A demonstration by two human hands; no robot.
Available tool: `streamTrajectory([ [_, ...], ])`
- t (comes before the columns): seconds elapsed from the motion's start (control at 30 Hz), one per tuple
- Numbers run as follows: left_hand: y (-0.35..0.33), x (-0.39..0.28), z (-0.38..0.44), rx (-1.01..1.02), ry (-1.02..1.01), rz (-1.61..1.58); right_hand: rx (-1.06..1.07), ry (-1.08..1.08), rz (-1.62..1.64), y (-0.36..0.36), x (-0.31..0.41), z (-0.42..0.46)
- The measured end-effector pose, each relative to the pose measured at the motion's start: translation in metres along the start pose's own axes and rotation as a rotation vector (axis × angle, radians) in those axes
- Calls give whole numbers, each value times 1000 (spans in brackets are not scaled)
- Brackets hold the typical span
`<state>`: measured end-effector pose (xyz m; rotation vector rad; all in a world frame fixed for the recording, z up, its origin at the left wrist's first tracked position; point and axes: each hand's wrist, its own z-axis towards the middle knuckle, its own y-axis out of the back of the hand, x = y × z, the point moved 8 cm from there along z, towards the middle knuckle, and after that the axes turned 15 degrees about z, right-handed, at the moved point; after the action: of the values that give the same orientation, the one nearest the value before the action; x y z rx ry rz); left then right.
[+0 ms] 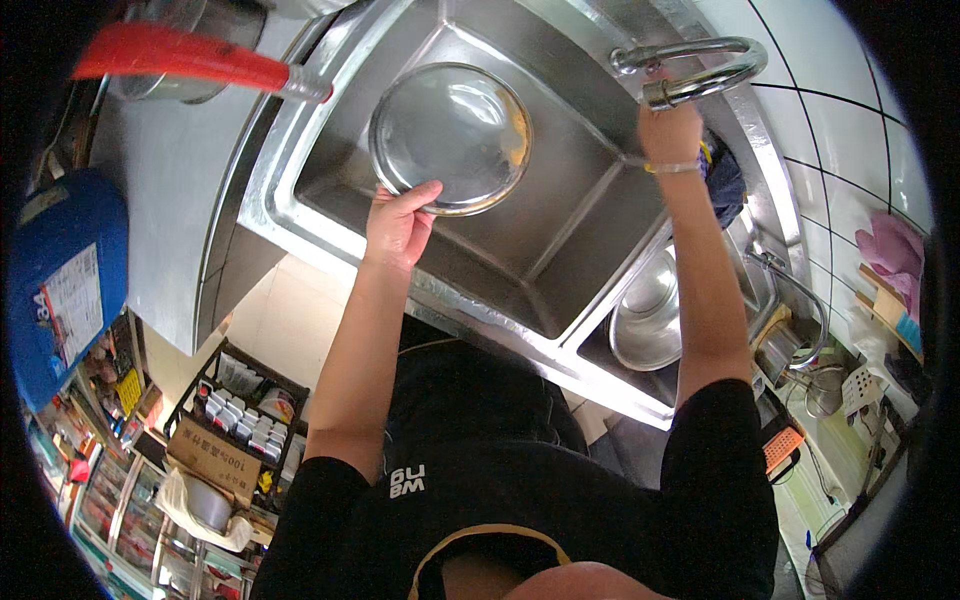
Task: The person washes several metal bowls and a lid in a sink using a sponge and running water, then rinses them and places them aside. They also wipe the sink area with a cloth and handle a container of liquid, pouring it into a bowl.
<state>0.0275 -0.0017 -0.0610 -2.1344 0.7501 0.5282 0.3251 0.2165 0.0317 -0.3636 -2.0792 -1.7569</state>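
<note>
My left hand (399, 229) grips the near rim of a round, shallow stainless-steel dish or lid (442, 135), thumb on top. The dish is tilted over the large basin of a steel sink (577, 232), and a yellowish patch shows along its right side. My right hand (673, 135) reaches to the base of the curved chrome faucet (720, 75). The spout hides its fingers, so their grip cannot be told. Beside that wrist a dark cloth-like bundle (724, 180) with yellow bits lies on the sink's back ledge.
A steel bowl (649, 330) sits in the smaller basin, near a second faucet (814, 315). A red hose-like piece (187, 56) with a metal end juts over the left rim. Left are a steel counter (169, 195), a blue plastic container (75, 225) and a black crate (247, 405).
</note>
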Motion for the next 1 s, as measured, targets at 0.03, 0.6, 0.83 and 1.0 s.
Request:
streamTrajectory([
  [0.03, -2, 8, 6, 10, 22, -10, -18, 87, -23, 3, 10, -14],
  [0.6, -27, 44, 56, 55, 0, 736, 25, 419, -179, -31, -74, -63],
  [0.83, -48, 2, 40, 126, -301, 1366, 90, 813, 271, -92, 187, -85],
  [1.0, -32, -18, 36, 261, -212, 1205, 318, 322, 442, -169, 119, -19],
])
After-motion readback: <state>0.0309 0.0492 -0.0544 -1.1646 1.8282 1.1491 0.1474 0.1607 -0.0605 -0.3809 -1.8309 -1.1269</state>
